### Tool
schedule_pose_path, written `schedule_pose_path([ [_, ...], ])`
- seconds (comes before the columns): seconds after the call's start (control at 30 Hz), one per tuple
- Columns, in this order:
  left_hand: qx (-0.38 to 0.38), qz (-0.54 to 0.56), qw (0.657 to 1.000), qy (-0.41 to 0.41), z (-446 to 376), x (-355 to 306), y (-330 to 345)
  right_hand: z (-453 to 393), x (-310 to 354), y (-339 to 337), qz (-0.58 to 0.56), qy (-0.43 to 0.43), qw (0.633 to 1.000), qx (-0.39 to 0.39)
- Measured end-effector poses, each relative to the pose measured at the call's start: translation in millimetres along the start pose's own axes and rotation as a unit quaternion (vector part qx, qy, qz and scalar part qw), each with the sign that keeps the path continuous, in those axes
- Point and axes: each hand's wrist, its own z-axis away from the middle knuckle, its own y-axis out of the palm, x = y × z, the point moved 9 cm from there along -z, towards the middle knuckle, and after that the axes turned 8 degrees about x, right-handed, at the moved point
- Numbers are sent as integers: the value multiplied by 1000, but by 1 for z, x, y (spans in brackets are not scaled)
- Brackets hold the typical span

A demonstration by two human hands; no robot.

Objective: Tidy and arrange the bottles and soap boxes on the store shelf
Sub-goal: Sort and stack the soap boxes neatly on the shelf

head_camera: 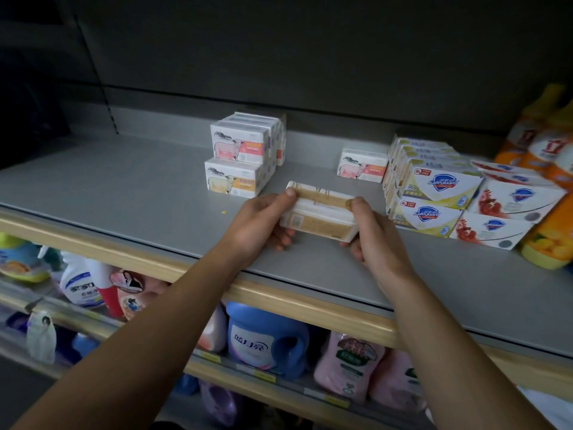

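1. Nearest to me, below my forearms, the lower shelves hold laundry goods: a blue detergent jug [266, 339], pink refill pouches [347, 364] to its right and a white spray bottle [83, 283] off to the left.
2. Above them runs the wood-coloured front edge of the grey shelf [124, 193] I am working at; its surface is bare across the whole left part.
3. My left hand [257, 221] and right hand [378, 240] each grip one end of a white-and-tan soap box [319, 215], thumbs on top, fingers curled under. I hold it over the front middle of the shelf; whether it touches the surface I cannot tell.
4. Just beyond the box, to the left, stands a stack of sheep-print soap boxes [238, 156], two high in front, with more rows behind.
5. One single sheep-print box [362, 166] sits apart, further right.
6. Right of that, Safeguard soap boxes [434, 193] are stacked in rows, yellow-trimmed beside red-trimmed ones.
7. At the far right edge stand orange and yellow bottles [545, 144], touching the Safeguard stack.
8. Behind everything is a dark grey back panel [279, 57], dimly lit.
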Motion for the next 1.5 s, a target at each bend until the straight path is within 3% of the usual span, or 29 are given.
schedule_pose_path([
  [0.4, -14, 190, 980, -56, -3, 14, -9, 17, 24, 13, 38, -159, 985, 50],
  [0.57, 26, 179, 983, -41, -5, 15, -6, 14, 17, 12, 28, -143, 988, 56],
  [0.77, 73, 169, 983, 4, -1, 5, 1, 9, 10, 2, 68, -105, 992, -17],
  [0.93, 55, 161, 985, 15, -1, 3, 0, 19, 30, -2, 125, -180, 973, -65],
  [1.13, 35, 172, 984, 39, -1, 2, -3, 38, 57, 8, 231, -286, 926, -90],
  [1.4, -18, 172, 985, 29, 1, 2, -8, 34, 50, 11, 243, -252, 935, -56],
  [1.5, -41, 25, 998, 42, 1, -2, -8, 24, 34, 2, 179, -179, 966, -53],
])
